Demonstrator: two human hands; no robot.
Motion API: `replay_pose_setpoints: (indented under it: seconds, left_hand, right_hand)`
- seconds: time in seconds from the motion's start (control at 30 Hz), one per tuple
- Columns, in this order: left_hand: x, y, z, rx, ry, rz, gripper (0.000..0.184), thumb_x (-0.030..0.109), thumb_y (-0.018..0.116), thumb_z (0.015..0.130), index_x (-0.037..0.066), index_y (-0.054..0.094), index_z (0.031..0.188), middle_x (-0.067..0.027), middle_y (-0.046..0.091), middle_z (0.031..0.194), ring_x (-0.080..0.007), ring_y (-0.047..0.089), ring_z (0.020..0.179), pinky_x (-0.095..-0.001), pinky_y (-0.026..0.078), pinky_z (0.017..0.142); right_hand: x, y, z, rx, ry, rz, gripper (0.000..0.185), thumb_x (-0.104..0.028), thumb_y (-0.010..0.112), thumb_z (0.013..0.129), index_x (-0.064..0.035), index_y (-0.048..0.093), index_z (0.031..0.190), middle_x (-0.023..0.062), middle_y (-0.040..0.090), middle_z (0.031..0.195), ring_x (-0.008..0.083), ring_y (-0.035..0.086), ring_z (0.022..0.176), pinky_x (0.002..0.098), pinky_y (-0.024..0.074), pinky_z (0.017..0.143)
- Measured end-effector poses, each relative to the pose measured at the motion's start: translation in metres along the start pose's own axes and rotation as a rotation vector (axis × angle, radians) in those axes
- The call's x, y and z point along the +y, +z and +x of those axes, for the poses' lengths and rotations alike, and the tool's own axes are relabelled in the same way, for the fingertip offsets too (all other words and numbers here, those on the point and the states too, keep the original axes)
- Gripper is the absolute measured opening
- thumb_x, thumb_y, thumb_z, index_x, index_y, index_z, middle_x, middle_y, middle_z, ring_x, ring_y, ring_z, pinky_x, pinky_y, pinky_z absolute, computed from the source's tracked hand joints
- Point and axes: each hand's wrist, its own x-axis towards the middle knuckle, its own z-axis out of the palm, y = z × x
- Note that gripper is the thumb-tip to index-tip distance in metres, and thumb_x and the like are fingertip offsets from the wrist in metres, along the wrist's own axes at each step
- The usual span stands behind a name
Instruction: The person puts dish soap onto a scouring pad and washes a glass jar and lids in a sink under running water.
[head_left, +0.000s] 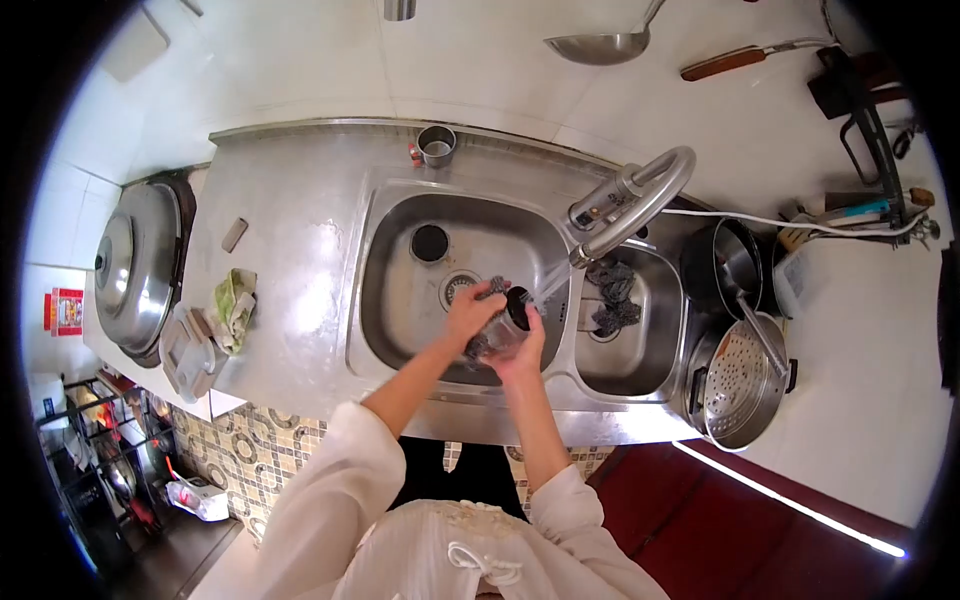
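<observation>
Over the large sink basin (400,300), my right hand (522,350) is wrapped round a clear jar (490,340) with a black rim. My left hand (472,312) is closed on a dark grey scrubbing cloth (492,287) against the jar's side. The jar lies tilted, its mouth toward the faucet (628,215), and a stream of water runs down at its mouth. A round black lid (429,243) lies at the back of the basin, and a drain (460,290) shows left of my hands.
Dark cloths (615,300) lie in the small basin. Pots and a steel colander (740,385) stand at the right. A metal cup (437,146) sits behind the sink. On the left counter are a green cloth (234,308), a small block (235,235) and a lidded wok (135,265).
</observation>
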Motion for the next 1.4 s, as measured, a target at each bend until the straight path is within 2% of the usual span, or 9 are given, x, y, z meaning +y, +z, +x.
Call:
replay_pose_setpoints:
  seconds: [0.03,0.2,0.47,0.7,0.83,1.0,1.2,1.3,1.4]
  left_hand:
    - [-0.002,-0.008,0.009,-0.131,0.008,-0.132,0.037,0.014,0.056,0.075,0.004,0.064,0.110,-0.0010,0.063,0.093,-0.0088,0.056,0.081,-0.0216,0.044,0.076]
    - [0.006,-0.013,0.026,-0.360,-0.127,-0.097,0.036,0.016,0.055,0.075,0.005,0.065,0.108,-0.0005,0.064,0.093,-0.0102,0.056,0.084,-0.0229,0.044,0.079]
    - [-0.046,0.049,0.015,0.503,0.604,0.204,0.032,0.015,0.054,0.071,-0.005,0.062,0.094,-0.0167,0.060,0.073,-0.0197,0.054,0.065,-0.0315,0.044,0.064]
    - [-0.027,-0.007,0.052,0.081,-0.021,0.018,0.018,0.017,0.055,0.081,0.001,0.064,0.082,-0.0021,0.059,0.072,-0.0102,0.052,0.062,-0.0290,0.044,0.056]
    - [-0.012,-0.002,0.049,0.314,-0.129,-0.394,0.022,0.019,0.055,0.079,-0.001,0.065,0.084,-0.0041,0.061,0.073,-0.0119,0.054,0.064,-0.0288,0.044,0.060]
    - [-0.018,-0.003,0.067,0.610,0.110,-0.056,0.025,0.019,0.053,0.080,-0.004,0.063,0.086,-0.0091,0.062,0.072,-0.0157,0.056,0.065,-0.0304,0.045,0.061]
    - [0.003,0.000,0.066,0.116,0.084,0.134,0.031,0.019,0.053,0.080,-0.007,0.059,0.096,-0.0133,0.062,0.075,-0.0203,0.059,0.071,-0.0348,0.046,0.067]
    - [-0.031,-0.006,0.096,0.604,0.365,0.449,0.028,0.014,0.049,0.081,-0.007,0.058,0.097,-0.0184,0.063,0.082,-0.0257,0.058,0.073,-0.0369,0.046,0.071]
    - [-0.009,-0.030,0.114,0.872,0.086,-0.213,0.027,0.016,0.050,0.080,-0.006,0.058,0.094,-0.0179,0.062,0.081,-0.0253,0.057,0.073,-0.0370,0.045,0.070]
  right_hand:
    - [-0.013,0.009,-0.018,-0.017,0.137,-0.051,0.064,-0.053,0.062,0.070,-0.0208,0.047,0.123,0.0137,0.033,0.134,0.0412,0.040,0.113,0.0568,0.0323,0.092]
    - [-0.040,-0.014,0.002,-0.205,0.450,-0.131,0.063,-0.053,0.063,0.069,-0.0177,0.048,0.120,0.0097,0.045,0.125,0.0348,0.045,0.109,0.0531,0.0353,0.091]
    - [-0.015,-0.001,0.011,-0.103,-0.007,0.151,0.048,-0.050,0.055,0.080,-0.0136,0.058,0.112,0.0044,0.057,0.115,0.0248,0.051,0.110,0.0419,0.0395,0.095]
    - [-0.034,-0.005,0.005,-0.109,0.270,-0.016,0.059,-0.051,0.056,0.078,-0.0114,0.050,0.122,0.0088,0.051,0.125,0.0325,0.047,0.114,0.0553,0.0368,0.092]
    - [-0.027,-0.011,0.012,-0.270,0.265,-0.020,0.069,-0.055,0.060,0.072,-0.0151,0.044,0.127,0.0148,0.040,0.133,0.0350,0.046,0.112,0.0527,0.0396,0.088]
    - [-0.017,-0.012,0.008,-0.033,0.088,-0.574,0.088,-0.056,0.069,0.064,-0.0107,0.039,0.133,0.0139,0.034,0.136,0.0251,0.051,0.083,0.0468,0.0439,0.084]
    - [-0.026,-0.027,0.031,0.050,-0.080,-0.835,0.100,-0.048,0.072,0.065,-0.0086,0.022,0.142,0.0116,0.049,0.127,0.0245,0.055,0.082,0.0432,0.0449,0.079]
    - [-0.037,-0.018,0.008,-0.055,-0.059,-0.824,0.091,-0.041,0.072,0.066,-0.0091,0.029,0.139,0.0114,0.048,0.127,0.0252,0.050,0.102,0.0435,0.0427,0.083]
    - [-0.034,-0.028,-0.002,-0.345,-0.037,-0.799,0.061,-0.034,0.070,0.069,-0.0195,0.049,0.124,0.0040,0.055,0.116,0.0214,0.051,0.104,0.0435,0.0403,0.079]
